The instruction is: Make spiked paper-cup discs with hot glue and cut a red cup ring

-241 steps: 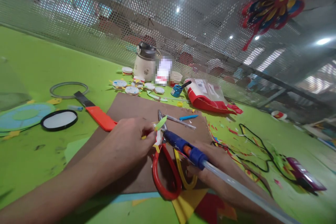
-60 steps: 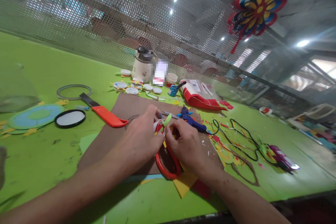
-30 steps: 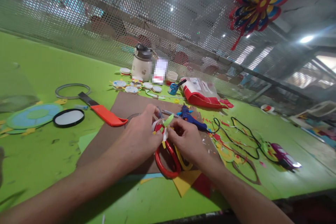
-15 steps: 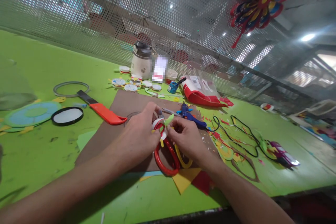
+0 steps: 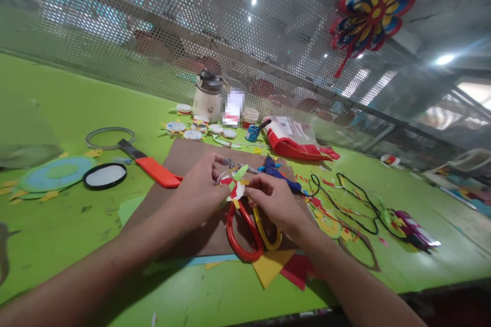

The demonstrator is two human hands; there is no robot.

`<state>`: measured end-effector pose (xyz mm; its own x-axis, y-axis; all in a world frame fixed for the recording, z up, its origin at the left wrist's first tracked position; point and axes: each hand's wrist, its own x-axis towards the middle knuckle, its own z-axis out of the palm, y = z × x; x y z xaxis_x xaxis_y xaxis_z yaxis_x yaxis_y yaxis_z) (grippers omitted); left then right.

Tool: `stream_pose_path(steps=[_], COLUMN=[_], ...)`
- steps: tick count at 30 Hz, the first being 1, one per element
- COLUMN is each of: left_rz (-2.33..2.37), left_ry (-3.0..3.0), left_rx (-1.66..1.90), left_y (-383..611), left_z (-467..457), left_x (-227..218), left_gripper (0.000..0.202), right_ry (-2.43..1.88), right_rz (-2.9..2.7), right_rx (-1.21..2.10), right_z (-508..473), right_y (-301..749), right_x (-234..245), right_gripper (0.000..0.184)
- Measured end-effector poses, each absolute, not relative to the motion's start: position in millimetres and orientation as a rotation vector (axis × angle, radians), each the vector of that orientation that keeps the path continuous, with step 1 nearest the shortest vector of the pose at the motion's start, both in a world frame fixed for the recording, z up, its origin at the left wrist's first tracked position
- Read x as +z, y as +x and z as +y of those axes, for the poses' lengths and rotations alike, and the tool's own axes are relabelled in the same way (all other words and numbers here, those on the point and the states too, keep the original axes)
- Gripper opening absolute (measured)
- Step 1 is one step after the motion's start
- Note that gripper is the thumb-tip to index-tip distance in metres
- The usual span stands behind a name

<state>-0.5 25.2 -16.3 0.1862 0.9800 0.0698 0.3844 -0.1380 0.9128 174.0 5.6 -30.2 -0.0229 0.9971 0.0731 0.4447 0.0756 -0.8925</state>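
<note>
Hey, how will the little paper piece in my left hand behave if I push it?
The little paper piece is probably light, being so small. Its thin green strip sticks out, so it may bend. A push could turn it, since your left hand grips it from one side.

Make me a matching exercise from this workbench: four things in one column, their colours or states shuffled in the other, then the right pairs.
Things
1. paper piece
2. glue gun
3. knife
4. jug

Colours and states
A. orange handle
B. white body, dark lid
C. held in the left hand
D. dark blue body

Pairs: 1-C, 2-D, 3-A, 4-B
</note>
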Motion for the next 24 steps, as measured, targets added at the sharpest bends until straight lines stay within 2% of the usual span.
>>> stream_pose_path(steps=[5,10,16,24], left_rz=[1.247,1.198,1.107,1.035], left_ry=[1.610,1.593,1.477,1.334], left_rx=[0.911,0.948,0.965,1.004], left_y=[-1.7,-2.0,1.1,1.2], left_z=[27.2,27.0,23.2,21.5], left_x=[-16.6,-18.1,-16.7,-15.5], left_gripper=[0.049,0.049,0.047,0.048], right_ry=[-1.403,-1.345,-1.265,-0.988], right_rz=[-1.507,-1.424,-1.389,-0.987], right_rx=[1.038,1.102,1.121,1.544], right_z=[6.2,7.0,5.8,4.7], right_y=[174.9,175.8,176.7,172.8], right_x=[-30.3,-32.9,-31.1,-31.9], right_gripper=[0.025,0.033,0.030,0.030])
